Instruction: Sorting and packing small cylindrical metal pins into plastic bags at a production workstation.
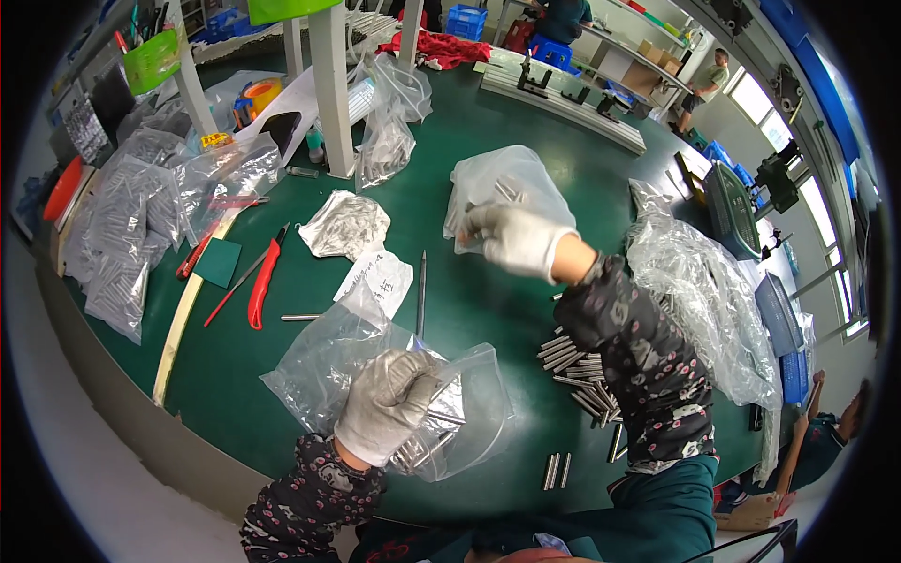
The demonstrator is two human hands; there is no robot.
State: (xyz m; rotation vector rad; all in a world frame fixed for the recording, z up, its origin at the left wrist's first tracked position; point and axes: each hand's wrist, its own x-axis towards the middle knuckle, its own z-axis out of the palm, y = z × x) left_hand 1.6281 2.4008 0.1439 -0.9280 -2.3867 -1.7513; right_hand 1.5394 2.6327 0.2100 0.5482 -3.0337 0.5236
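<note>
My left hand (pixel 385 405), in a white glove, is closed at the near side of the green table. Its fingers are curled on a clear plastic bag (pixel 314 352) with shiny metal pins (pixel 441 418) in it. Farther off, my gloved right hand (pixel 516 241) reaches over the near edge of another clear bag (pixel 540 178), where a few metal pins show. Its fingertips are smeared, so I cannot tell whether they hold anything. Under my right forearm lies a loose heap of metal pins (pixel 582 375), with three more pins (pixel 556 471) side by side nearer me.
Red-handled tools (pixel 264 286) and a crumpled white cloth (pixel 345 225) lie left of centre. Filled bags (pixel 131 220) crowd the far left, beside a white post (pixel 332 94). A large plastic sheet (pixel 699 281) covers the right. A metal rail (pixel 563 103) lies at the back; other people are beyond.
</note>
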